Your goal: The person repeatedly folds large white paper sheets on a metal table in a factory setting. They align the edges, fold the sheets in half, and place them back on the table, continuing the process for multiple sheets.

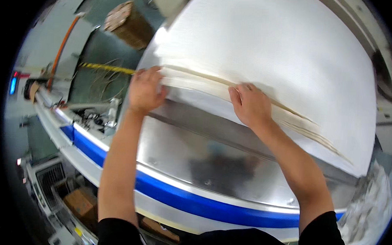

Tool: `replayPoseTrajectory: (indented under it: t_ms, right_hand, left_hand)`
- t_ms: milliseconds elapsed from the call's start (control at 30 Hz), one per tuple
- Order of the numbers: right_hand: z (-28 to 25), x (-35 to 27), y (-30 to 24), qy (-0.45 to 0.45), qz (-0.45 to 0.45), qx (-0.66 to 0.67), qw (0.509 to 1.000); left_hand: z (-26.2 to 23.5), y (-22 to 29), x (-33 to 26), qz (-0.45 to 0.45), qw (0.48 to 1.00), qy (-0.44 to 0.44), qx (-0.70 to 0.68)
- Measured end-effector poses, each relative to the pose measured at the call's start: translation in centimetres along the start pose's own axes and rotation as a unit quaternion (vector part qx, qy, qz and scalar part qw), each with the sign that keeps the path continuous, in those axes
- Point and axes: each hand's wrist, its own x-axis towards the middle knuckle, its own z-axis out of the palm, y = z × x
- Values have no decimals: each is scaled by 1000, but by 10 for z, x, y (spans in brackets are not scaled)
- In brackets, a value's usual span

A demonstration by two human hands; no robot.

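A broad stack of thin white sheets (268,43) covers most of the metal table; whether they are paper or cloth I cannot tell. Along the near side the layers part into a strip of loose, cream-tinted edges (197,81). At the left corner of that strip, my left hand (146,89) is closed over the sheets, thumb toward the right. Near the middle, my right hand (251,103) grips the same layered edge with curled fingers. Its fingertips are partly hidden behind the hand.
The shiny metal tabletop (203,153) ends in a blue-striped front edge (193,200) close to my body. A cardboard box (129,25) stands on the green floor at the far left. Crumpled translucent plastic (369,215) hangs at the right. Crates and a carton (81,202) sit low at left.
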Motion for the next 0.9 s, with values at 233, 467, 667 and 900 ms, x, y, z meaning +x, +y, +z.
replayPoseTrajectory:
  t_ms: [233,467,667,900]
  right_hand:
    - [-98,-151,202,44,179,-208,961]
    - [-197,-291,394,18,305,-293,906]
    - [-267,-348,496,-146,372,-396,827]
    - [-347,-463,619,-198,394,-420,793]
  left_hand:
    - [-23,11,49,-18,954,-263,139]
    - [0,29,102,21,899,-362,244]
    - [37,-23,80,40,915,-292,276]
    - [98,-95,71,15,946,-232,227]
